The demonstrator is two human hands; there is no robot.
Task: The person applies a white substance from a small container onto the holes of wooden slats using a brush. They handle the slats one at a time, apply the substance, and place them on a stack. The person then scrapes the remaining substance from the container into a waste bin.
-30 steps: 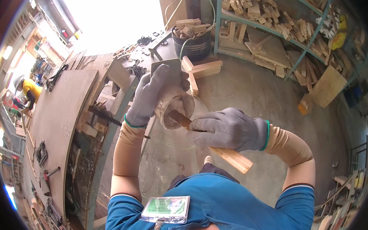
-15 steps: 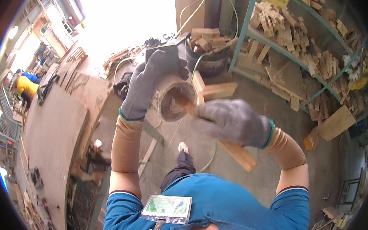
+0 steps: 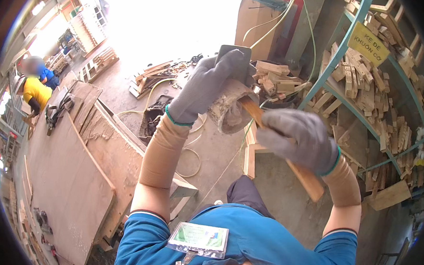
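Observation:
My left hand (image 3: 205, 89), in a grey glove, grips a round pot (image 3: 219, 114) crusted with pale, dried residue, its mouth tilted toward me. A dark grey flat rectangular piece (image 3: 241, 61) shows by the same hand's fingers; what it is I cannot tell. My right hand (image 3: 298, 137), gloved too, is closed around a flat wooden stick (image 3: 306, 181). One end of the stick reaches inside the pot's mouth, and the other sticks out below my right hand. The contents deep in the pot are in shadow.
At left stands a long workbench (image 3: 55, 164) with a board top. A teal shelf rack (image 3: 349, 96) full of wood offcuts stands at right. Pale wooden pieces (image 3: 249, 154) lie beyond the pot. A hose (image 3: 198, 164) loops over the floor. A person in yellow (image 3: 37, 93) is far left.
The view has swung left, so the rack and bench sit farther right. Both hands, pot and stick have shifted right in the picture, and the stick's end is still in the pot.

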